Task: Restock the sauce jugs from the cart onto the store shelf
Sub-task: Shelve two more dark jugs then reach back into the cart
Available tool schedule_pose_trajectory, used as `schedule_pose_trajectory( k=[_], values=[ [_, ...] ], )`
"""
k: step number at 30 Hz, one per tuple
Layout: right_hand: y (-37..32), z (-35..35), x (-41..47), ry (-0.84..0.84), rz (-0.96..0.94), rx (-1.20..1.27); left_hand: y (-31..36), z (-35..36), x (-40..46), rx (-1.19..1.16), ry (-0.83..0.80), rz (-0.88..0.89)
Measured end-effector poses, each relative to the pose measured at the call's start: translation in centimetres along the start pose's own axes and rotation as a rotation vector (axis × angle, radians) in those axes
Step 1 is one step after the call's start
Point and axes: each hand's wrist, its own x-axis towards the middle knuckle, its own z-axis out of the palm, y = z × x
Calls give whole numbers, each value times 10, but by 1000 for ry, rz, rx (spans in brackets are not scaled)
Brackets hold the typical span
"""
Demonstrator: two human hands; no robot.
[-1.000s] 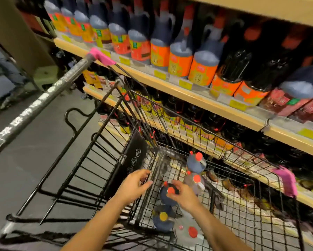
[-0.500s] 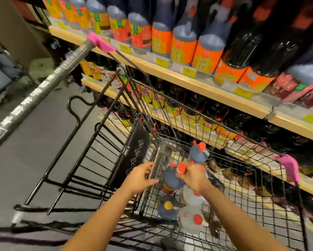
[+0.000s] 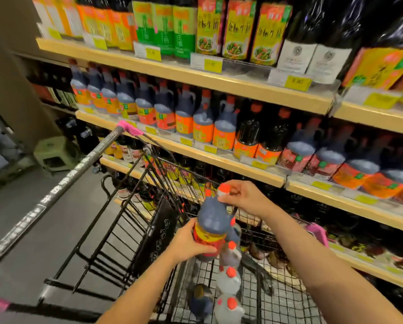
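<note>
I see both hands on 1 dark sauce jug (image 3: 211,226), lifted clear above the wire cart (image 3: 286,298) at about 6 o'clock in my view. My right hand (image 3: 247,197) curls over the neck, fingers pinched just beside the red cap (image 3: 224,189), while my left hand (image 3: 191,242) wraps the labelled belly from the 9 o'clock side, thumb across the red and yellow label. The jug stands nearly upright, tipped slightly toward 1 o'clock. Below it, toward 6 o'clock, at least 3 more jugs (image 3: 228,280) with red caps lie in the cart's basket. The cart's handle bar (image 3: 62,188) runs off toward 8 o'clock. The middle shelf (image 3: 219,157), up at 12 o'clock, carries a row of similar jugs with orange labels.
</note>
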Motion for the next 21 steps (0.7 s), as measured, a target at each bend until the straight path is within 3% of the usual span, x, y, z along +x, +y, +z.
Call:
schedule_pose_trajectory(
  k=[6, 10, 16, 21],
  values=[
    [30, 18, -37, -63, 135, 184, 31, 13, 2, -63, 58, 83],
    [44, 25, -44, 106, 81, 279, 48, 24, 8, -11, 15, 136],
    [94, 29, -71, 302, 183, 380, 20, 41, 26, 90, -296, 89],
    [146, 40, -110, 496, 329, 425, -78, 42, 24, 305, -586, -65]
  ],
)
